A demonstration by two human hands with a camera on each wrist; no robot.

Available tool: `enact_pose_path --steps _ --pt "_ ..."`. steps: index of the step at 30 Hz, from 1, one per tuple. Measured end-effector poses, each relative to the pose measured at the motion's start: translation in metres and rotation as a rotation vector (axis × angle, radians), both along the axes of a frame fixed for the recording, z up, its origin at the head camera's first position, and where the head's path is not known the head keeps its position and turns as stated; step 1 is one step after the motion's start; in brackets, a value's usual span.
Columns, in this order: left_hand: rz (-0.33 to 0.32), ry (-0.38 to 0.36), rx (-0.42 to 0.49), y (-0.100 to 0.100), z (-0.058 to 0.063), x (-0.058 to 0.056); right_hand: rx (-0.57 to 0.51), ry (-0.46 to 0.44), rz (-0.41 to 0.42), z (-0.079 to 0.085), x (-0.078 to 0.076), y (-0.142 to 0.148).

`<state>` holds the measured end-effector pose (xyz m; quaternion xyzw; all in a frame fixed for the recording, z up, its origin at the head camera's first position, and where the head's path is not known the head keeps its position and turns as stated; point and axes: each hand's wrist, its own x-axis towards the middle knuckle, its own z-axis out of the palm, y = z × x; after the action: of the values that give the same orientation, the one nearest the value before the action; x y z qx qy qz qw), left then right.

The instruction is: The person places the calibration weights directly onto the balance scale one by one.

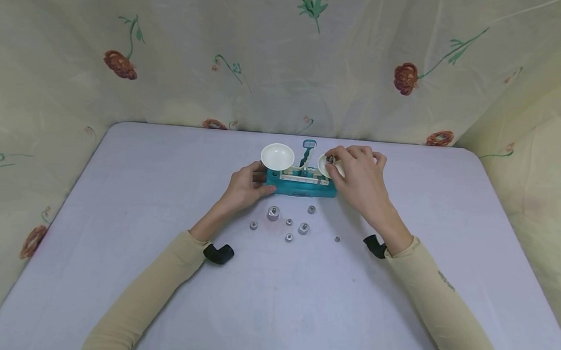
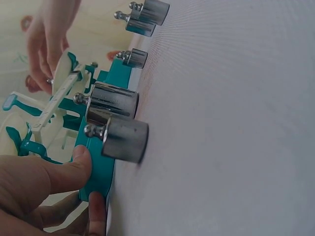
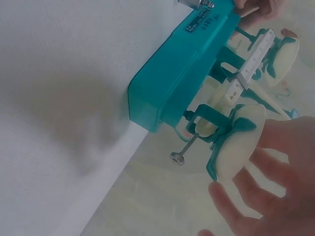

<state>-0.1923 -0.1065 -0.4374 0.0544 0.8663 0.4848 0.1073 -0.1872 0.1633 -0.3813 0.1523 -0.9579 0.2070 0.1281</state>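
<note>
A teal balance scale (image 1: 303,188) with two white pans stands near the table's far edge. My left hand (image 1: 244,188) grips the left end of its base, thumb on the front; the left wrist view shows the fingers curled below the thumb (image 2: 81,164). The left pan (image 1: 277,157) holds nothing. Over the right pan (image 1: 323,166), my right hand (image 1: 361,179) pinches a small metal weight (image 1: 330,159) between thumb and index finger. In the right wrist view the pan (image 3: 241,145) hides the weight, and the other fingers spread beside the rim.
Several silver knobbed weights stand on the white table in front of the scale, among them a large one (image 1: 273,213), a medium one (image 1: 304,228) and a tiny one (image 1: 337,239). A flower-patterned curtain (image 1: 266,56) hangs behind the table.
</note>
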Motion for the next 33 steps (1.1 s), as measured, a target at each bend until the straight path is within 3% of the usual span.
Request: enact_pose_path --steps 19,33 --pt "-0.004 0.009 0.01 0.0005 0.001 0.0008 -0.015 -0.027 0.008 -0.0023 -0.0006 0.0016" --pt "0.0 0.001 0.005 0.0005 0.0024 0.0017 -0.033 -0.037 0.035 0.0061 0.0023 0.0048"
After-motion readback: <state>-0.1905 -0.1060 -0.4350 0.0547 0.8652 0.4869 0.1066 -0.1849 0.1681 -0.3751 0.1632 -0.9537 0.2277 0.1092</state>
